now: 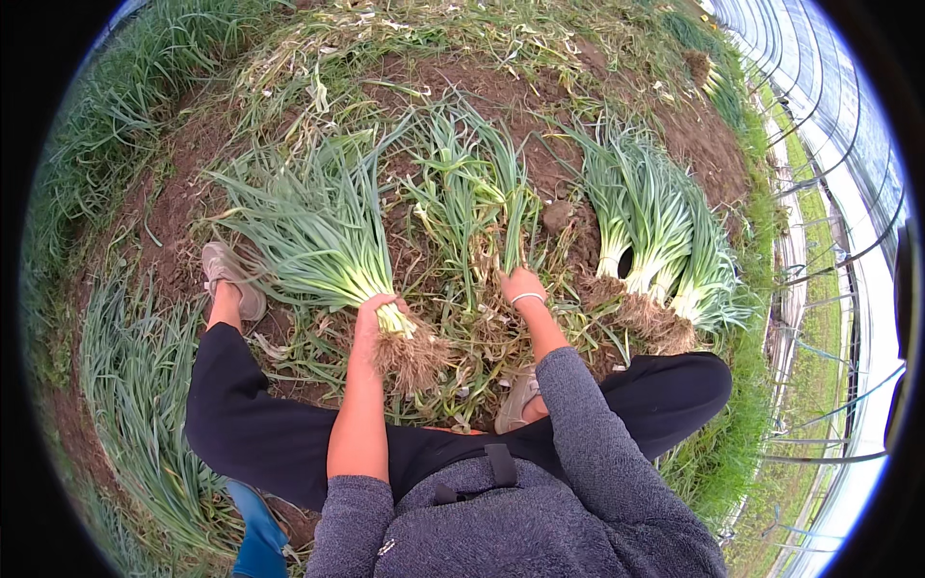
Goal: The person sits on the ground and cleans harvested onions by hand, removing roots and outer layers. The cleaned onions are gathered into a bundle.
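Note:
My left hand [377,311] is closed round the pale stems of a bunch of green onion-like plants [325,246], just above their brown roots; the leaves fan out to the upper left. My right hand [524,285] grips the lower end of a thin green stalk [514,238] beside a loose pile of plants [462,188]. The fingers partly hide that stalk's base. To the right, several gathered bunches [650,246] lie side by side on the ground, roots towards me.
Leaf litter [303,361] covers the soil between my shoes. Growing plants [144,404] stand at the left. A dirt clod [557,216] lies near the bunches. Another bunch [712,78] lies at the upper right, near the hooped plastic wall [860,144]. Blue fabric [256,531] shows at lower left.

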`<state>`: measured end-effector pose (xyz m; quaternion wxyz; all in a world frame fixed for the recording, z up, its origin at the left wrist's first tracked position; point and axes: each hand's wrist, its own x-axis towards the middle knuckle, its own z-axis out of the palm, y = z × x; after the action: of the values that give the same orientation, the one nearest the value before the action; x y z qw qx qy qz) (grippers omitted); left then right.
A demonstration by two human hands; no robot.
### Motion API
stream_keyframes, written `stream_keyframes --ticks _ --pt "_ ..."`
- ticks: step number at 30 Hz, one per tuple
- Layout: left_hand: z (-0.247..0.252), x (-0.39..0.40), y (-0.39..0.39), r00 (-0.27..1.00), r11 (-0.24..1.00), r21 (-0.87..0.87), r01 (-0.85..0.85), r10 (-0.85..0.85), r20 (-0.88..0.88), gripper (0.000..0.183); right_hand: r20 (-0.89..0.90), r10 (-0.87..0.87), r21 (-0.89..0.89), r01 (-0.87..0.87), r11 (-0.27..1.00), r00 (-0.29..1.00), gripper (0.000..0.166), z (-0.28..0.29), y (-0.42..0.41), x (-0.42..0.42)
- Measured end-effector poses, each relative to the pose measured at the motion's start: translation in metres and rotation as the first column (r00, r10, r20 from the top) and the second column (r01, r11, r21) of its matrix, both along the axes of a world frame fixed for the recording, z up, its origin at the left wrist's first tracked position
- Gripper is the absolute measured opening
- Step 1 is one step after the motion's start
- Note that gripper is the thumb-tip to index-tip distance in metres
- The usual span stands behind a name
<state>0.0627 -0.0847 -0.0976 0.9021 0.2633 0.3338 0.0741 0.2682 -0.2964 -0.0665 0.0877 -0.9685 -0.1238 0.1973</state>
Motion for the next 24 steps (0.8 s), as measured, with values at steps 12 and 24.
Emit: stream_keyframes --ticks 12,24 --pt "0.032 0.012 -0.014 0.995 0.989 -0.142 -0.043 0.056 0.084 0.026 0.045 0.225 0.696 -0.192 0.692 0.973 0.019 0.039 0.041 -0.088" --pt "0.047 -0.001 0.011 0.983 0.99 -0.143 -0.021 0.046 0.175 0.023 0.055 0.062 -0.175 -0.052 0.983 0.997 0.029 0.015 -0.082 -0.023"
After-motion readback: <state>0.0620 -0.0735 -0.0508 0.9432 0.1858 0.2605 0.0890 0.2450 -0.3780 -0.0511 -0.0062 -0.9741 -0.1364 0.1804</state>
